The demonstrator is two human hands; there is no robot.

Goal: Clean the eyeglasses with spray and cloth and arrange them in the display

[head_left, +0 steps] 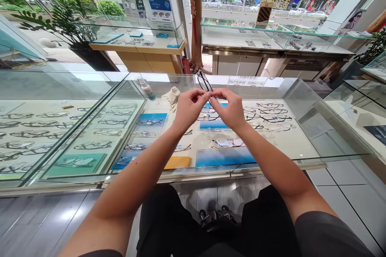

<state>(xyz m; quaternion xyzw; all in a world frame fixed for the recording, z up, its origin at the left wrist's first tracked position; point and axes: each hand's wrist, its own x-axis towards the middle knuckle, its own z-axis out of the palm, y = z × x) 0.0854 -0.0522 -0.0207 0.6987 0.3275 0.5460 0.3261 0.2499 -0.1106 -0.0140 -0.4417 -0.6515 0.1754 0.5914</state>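
A pair of dark-framed glasses [204, 81] is held up above the glass display case, near the middle of the view. My left hand [191, 106] pinches its lower part with thumb and fingertips. Close against it, my right hand [229, 108] grips the same glasses from the right side. The fingertips of both hands almost meet and hide part of the frame. Left of my hands, a crumpled pale cloth [172, 97] lies on the case beside a small spray bottle [146, 89].
Rows of glasses lie under the glass of the counter [181, 172]; an orange-yellow case [177, 162] is among them. Further display cases stand beyond, with a potted plant [87, 50] at the back left and a red extinguisher [185, 65] near the pillar.
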